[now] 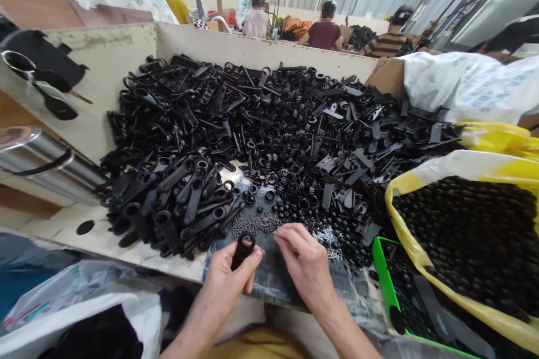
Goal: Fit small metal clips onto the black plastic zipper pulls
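Note:
My left hand point(229, 275) is closed around a black plastic handle part point(243, 249), holding it upright at the near edge of the workbench. My right hand point(304, 261) sits just to its right, fingers curled and pinched together above a patch of small metal screws point(256, 223); what it pinches is too small to make out. Behind both hands lies a big heap of black plastic handles and rings point(261, 134).
A yellow bag point(463, 165) full of black round caps stands at the right, with a green crate point(381, 269) beneath it. A white board wall point(126, 47) bounds the bench at the back. Metal tubes point(37, 160) lie left. Several people sit beyond the wall.

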Demonstrator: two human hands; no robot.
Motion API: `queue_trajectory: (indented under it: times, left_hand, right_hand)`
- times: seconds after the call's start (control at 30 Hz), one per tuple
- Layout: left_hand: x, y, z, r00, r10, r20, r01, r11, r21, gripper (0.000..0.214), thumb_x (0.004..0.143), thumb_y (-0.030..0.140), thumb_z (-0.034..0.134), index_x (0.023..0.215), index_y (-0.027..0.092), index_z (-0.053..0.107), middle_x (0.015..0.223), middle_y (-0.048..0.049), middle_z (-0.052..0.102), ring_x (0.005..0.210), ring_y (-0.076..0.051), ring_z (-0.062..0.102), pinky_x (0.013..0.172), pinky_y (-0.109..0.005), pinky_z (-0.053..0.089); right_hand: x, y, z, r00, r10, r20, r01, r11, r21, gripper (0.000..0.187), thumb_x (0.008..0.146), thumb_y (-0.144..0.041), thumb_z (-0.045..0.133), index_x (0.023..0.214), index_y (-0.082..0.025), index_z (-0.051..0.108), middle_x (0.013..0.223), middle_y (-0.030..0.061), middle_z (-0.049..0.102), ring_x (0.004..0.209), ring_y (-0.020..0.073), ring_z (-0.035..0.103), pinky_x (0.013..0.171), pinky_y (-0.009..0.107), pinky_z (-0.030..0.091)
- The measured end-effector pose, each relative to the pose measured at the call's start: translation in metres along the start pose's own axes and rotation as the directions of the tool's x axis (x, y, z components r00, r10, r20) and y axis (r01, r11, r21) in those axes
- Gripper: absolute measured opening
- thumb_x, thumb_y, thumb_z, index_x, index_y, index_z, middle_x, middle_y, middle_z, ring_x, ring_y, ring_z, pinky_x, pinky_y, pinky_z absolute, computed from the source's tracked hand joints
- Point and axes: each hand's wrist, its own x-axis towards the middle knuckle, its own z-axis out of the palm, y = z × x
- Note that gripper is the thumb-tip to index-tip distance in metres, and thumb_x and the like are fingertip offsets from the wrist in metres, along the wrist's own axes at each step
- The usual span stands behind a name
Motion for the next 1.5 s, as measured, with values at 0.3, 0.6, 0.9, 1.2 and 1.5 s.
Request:
queue_trajectory:
  times: [0.3,0.6,0.9,1.2,1.5]
  left_hand:
    - [-0.001,-0.002,0.008,0.998,-0.048,0.033,0.049,0.998,-0.033,0.036,0.080,0.051,0.077,0.082,0.017,0.067,0.056,0.0081,0.047,0.047,-0.007,0.032,0.048,-0.021,0.023]
    - [-0.009,-0.002,0.001,0.992,-0.059,0.112,0.059,0.998,0.005,0.030,0.087,0.047,0.075,0.085,0.018,0.070,0.052,0.0081,0.048,0.048,-0.007,0.034,0.050,-0.020,0.028]
    - [-0.010,0.013,0.011,0.985,-0.048,0.164,0.035,0.996,0.080,0.030,0.077,0.046,0.077,0.073,0.018,0.065,0.048,0.0084,0.042,0.044,-0.007,0.030,0.045,-0.022,0.024]
    - [-0.009,0.012,0.011,0.991,-0.007,0.131,-0.002,0.997,0.071,0.022,0.077,0.037,0.077,0.071,0.019,0.067,0.062,0.0043,0.051,0.057,-0.011,0.039,0.054,-0.022,0.035]
    - [-0.007,0.007,0.011,0.987,-0.029,0.160,0.015,0.996,0.089,0.026,0.079,0.040,0.073,0.072,0.018,0.063,0.070,0.0022,0.051,0.067,-0.013,0.040,0.063,-0.024,0.037]
  right_hand:
    - [-0.014,0.007,-0.017,0.989,0.116,-0.094,-0.105,0.987,0.119,0.017,0.097,-0.030,0.065,0.092,-0.022,0.080,0.080,0.0024,0.077,0.059,0.0163,0.061,0.061,0.028,0.049]
    - [-0.027,-0.017,-0.029,0.916,0.397,0.059,-0.379,0.808,0.450,0.019,0.086,-0.039,0.076,0.084,-0.021,0.080,0.081,0.0041,0.076,0.069,0.0188,0.064,0.060,0.028,0.048]
    - [-0.040,-0.021,-0.017,0.893,0.416,0.170,-0.433,0.696,0.572,0.016,0.086,-0.037,0.079,0.085,-0.022,0.082,0.081,0.0023,0.075,0.070,0.0173,0.062,0.065,0.028,0.049]
    - [-0.041,-0.019,-0.016,0.915,0.377,0.144,-0.390,0.732,0.559,0.014,0.086,-0.035,0.078,0.084,-0.023,0.083,0.082,0.0032,0.075,0.071,0.0181,0.063,0.065,0.028,0.050]
    - [-0.042,-0.015,-0.014,0.917,0.375,0.135,-0.378,0.710,0.594,0.008,0.085,-0.031,0.080,0.083,-0.025,0.083,0.081,0.0017,0.076,0.070,0.0163,0.063,0.065,0.026,0.049]
